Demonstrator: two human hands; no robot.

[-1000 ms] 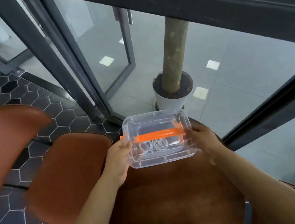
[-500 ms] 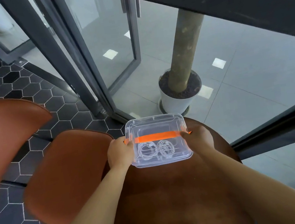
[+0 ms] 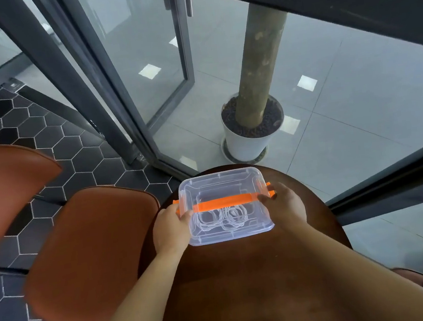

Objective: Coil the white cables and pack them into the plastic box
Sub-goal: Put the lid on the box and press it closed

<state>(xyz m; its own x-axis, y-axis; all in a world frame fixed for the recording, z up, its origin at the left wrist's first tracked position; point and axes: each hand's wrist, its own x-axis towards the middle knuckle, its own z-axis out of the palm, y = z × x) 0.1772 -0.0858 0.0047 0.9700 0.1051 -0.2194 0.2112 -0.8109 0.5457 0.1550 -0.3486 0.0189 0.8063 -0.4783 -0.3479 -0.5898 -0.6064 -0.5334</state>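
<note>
The coiled white cables [image 3: 222,218] lie inside the clear rectangular plastic box [image 3: 229,238], under its closed transparent lid [image 3: 219,183] with the orange strap handle [image 3: 223,202], so the packing looks almost finished. The box stands at the far edge of the round dark brown table [image 3: 246,288]. The left hand [image 3: 170,232] grips its left side, thumb on the lid; the right hand [image 3: 284,205] curls its fingers over the right orange clip [image 3: 270,193]. I think the next move is to press both clips down firmly. Two brown leather chairs [image 3: 91,253] stand on the left and a white plant pot [image 3: 246,148] beyond the table; nothing blocks the hands
</note>
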